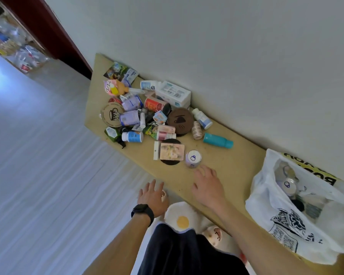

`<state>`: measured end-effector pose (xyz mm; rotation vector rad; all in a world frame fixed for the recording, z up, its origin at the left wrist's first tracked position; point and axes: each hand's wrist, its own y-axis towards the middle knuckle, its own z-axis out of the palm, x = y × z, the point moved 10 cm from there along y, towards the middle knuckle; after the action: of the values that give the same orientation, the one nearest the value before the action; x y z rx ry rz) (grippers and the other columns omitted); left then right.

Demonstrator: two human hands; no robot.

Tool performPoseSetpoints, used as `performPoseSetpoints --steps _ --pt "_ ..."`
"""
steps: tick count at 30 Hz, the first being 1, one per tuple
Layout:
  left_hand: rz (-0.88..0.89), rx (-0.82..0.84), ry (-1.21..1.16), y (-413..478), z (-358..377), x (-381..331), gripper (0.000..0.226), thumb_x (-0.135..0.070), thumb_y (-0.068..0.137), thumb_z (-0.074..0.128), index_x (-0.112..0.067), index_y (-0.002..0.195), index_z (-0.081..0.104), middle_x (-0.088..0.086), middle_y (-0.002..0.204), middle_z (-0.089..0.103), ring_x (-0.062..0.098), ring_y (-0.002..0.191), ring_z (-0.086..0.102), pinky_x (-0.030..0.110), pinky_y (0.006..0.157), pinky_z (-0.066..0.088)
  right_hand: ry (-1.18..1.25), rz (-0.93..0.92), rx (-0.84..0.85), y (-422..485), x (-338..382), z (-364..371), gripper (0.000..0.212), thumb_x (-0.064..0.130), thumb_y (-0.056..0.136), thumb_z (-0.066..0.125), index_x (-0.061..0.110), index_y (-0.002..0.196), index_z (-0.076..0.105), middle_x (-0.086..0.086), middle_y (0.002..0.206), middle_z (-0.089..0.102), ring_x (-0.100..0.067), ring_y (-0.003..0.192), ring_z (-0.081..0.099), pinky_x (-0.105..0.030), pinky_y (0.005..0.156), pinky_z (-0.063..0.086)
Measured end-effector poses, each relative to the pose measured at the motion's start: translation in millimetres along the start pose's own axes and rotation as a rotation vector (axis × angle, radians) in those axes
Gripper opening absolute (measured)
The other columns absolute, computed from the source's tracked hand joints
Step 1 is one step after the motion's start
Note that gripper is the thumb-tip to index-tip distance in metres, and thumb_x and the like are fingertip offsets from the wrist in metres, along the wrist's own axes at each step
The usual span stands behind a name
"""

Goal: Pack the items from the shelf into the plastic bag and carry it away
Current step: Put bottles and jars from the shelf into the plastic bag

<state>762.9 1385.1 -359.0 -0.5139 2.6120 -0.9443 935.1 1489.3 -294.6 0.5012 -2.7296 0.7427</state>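
Note:
A tan shelf [226,165] runs along the white wall with a heap of small items at its far end: bottles, boxes, packets, round lids. Nearest to me stand a small lilac can [193,158] and a pink box [171,152]; a teal bottle [217,140] lies closer to the wall. The white printed plastic bag [286,219] sits open on the shelf at the right, holding a similar can and dark items. My right hand [207,185] hovers open just below the lilac can, touching nothing. My left hand [153,197], wearing a black watch, hangs open off the shelf's front edge.
A white box [174,93] and a brown round lid [180,121] lie in the heap. A yellow printed sheet [310,171] lies under the bag. Pale floor spreads left; a dark red door frame [48,32] stands at the top left. Egg-pattern slippers [182,217] below.

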Motion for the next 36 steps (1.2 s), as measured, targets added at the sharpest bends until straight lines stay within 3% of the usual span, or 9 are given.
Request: performPoseSetpoints --steps 3,6,9,12,16,20,24,32,36 --pt "0.042 0.02 0.034 29 -17 15 0.066 -0.055 0.097 0.034 -0.036 0.155 0.009 0.001 0.165 0.001 0.028 0.151 0.005 0.05 0.12 0.008 -0.065 0.021 -0.081 39 20 -25 0.055 0.032 0.093 0.055 0.027 0.144 0.038 -0.005 0.155 0.026 -0.028 0.139 0.027 -0.039 0.107 0.039" --pt "0.105 0.07 0.113 52 -19 26 0.067 -0.054 0.097 0.032 -0.038 0.155 0.001 -0.002 0.164 -0.01 0.025 0.151 -0.004 0.052 0.12 0.001 -0.071 0.108 0.043 70 22 -19 0.065 0.037 0.093 0.056 0.032 0.151 0.027 -0.005 0.161 0.015 -0.032 0.142 0.024 -0.043 0.11 0.038" --pt "0.151 0.158 0.194 65 -9 37 0.066 -0.057 0.098 0.025 -0.038 0.155 -0.002 -0.005 0.163 -0.015 0.025 0.15 -0.011 0.055 0.119 -0.005 -0.1 0.19 0.2 81 17 -4 0.069 0.037 0.093 0.056 0.036 0.152 0.021 -0.003 0.161 0.009 -0.034 0.135 0.034 -0.042 0.101 0.045" --pt "0.188 0.183 0.204 67 -6 44 0.068 -0.059 0.096 0.027 -0.04 0.155 0.0 -0.008 0.163 -0.016 0.026 0.151 -0.009 0.057 0.118 -0.003 -0.083 0.25 0.19 80 10 5 0.065 0.028 0.093 0.057 0.036 0.148 0.023 -0.005 0.153 0.014 -0.032 0.119 0.047 -0.038 0.086 0.048" --pt "0.208 0.135 0.055 73 -33 40 0.062 -0.055 0.094 0.039 -0.036 0.151 0.025 -0.008 0.163 0.013 0.022 0.148 0.017 0.047 0.118 0.015 0.059 0.334 0.153 63 -8 26 0.057 0.018 0.093 0.053 0.036 0.141 0.029 -0.009 0.146 0.019 -0.029 0.093 0.061 -0.037 0.078 0.053" --pt "-0.003 0.038 -0.367 109 -77 39 0.065 -0.047 0.085 0.059 -0.022 0.141 0.037 0.004 0.142 0.042 0.026 0.126 0.045 0.043 0.102 0.043 0.144 0.434 0.111 29 -24 50 0.052 0.02 0.094 0.053 0.033 0.14 0.033 -0.011 0.139 0.023 -0.03 0.081 0.061 -0.037 0.074 0.052" --pt "-0.162 0.039 -0.597 149 -94 36 0.09 -0.049 0.08 0.073 -0.013 0.149 0.028 0.01 0.147 0.037 0.031 0.13 0.045 0.043 0.106 0.042 0.222 0.506 0.039 3 -31 64 0.052 0.02 0.091 0.058 0.028 0.139 0.037 -0.013 0.137 0.026 -0.035 0.082 0.063 -0.041 0.072 0.053" --pt "-0.177 0.062 -0.572 174 -89 11 0.074 -0.044 0.079 0.076 -0.009 0.137 0.047 0.01 0.137 0.05 0.032 0.121 0.053 0.04 0.098 0.044 0.363 0.667 -0.071 -19 -34 75 0.053 0.015 0.089 0.058 0.03 0.136 0.039 -0.01 0.136 0.027 -0.036 0.086 0.064 -0.04 0.08 0.053" --pt "-0.136 0.069 -0.629 164 -80 10 0.059 -0.049 0.079 0.075 -0.012 0.12 0.056 0.001 0.116 0.064 0.029 0.105 0.061 0.039 0.09 0.049 0.385 0.688 -0.092 -24 -33 77 0.051 0.016 0.089 0.057 0.032 0.133 0.037 -0.01 0.137 0.027 -0.037 0.082 0.063 -0.041 0.078 0.054"
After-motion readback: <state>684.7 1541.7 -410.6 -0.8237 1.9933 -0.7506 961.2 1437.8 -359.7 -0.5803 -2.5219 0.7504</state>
